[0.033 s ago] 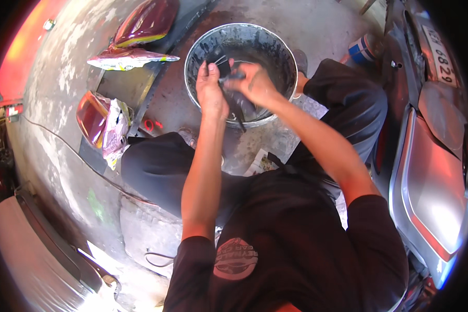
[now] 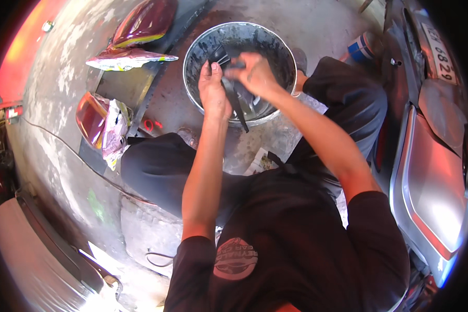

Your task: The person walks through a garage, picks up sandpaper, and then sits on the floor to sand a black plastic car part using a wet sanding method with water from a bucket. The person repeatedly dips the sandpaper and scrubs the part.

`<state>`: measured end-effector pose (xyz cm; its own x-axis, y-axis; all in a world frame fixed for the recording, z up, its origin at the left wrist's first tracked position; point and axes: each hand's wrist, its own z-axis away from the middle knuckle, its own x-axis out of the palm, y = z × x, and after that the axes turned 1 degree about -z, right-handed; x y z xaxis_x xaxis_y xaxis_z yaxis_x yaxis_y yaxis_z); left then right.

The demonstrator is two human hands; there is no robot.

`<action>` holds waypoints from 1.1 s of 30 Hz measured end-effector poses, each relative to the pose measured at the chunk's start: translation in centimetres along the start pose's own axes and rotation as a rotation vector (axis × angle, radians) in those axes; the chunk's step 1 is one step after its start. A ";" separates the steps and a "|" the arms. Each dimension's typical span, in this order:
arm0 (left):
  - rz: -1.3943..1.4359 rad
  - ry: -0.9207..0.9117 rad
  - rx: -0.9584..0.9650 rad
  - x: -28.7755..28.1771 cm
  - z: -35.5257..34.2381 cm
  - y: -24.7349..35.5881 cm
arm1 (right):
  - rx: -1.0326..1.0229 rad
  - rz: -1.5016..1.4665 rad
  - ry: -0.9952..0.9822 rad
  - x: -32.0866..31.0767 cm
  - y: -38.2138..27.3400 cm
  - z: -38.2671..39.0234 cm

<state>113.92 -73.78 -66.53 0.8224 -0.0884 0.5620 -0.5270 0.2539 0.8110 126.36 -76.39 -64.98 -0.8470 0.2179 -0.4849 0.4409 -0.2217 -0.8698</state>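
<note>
Over a round bucket with a stained, grey-streaked inside, my left hand grips a long, narrow black plastic part. One end of it, glossy, rises above my thumb; the other slants down past the bucket's near rim. My right hand is just to the right, fingers curled in a pinch and slightly blurred. A small dark piece shows at those fingertips, too smeared to name. Murky liquid appears to lie in the bottom of the bucket, partly hidden by my hands.
Two dark red glossy car-light-like pieces, the upper and lower, have crumpled plastic and paper around them at left. A grey car body with a red strip stands close on my right. A blue-and-white can stands beyond my knee.
My right hand has moved slightly up and away from my left. The black part has tilted a little, its lower end now further right and more exposed.
</note>
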 end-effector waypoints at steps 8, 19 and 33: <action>0.046 -0.069 -0.064 -0.5 0.0 1.2 | -0.141 0.080 0.013 1.3 0.3 0.4; -0.019 0.095 -0.084 1.3 1.2 1.1 | -0.148 0.045 0.121 -0.1 -1.6 -1.6; -0.129 -0.210 -0.208 0.1 1.3 3.5 | -0.284 0.231 -0.069 -5.7 -2.1 -5.1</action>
<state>111.85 -74.17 -63.44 0.8061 -0.3241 0.4952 -0.3481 0.4171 0.8396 131.79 -72.33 -60.81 -0.7292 0.1265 -0.6726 0.6795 0.0173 -0.7335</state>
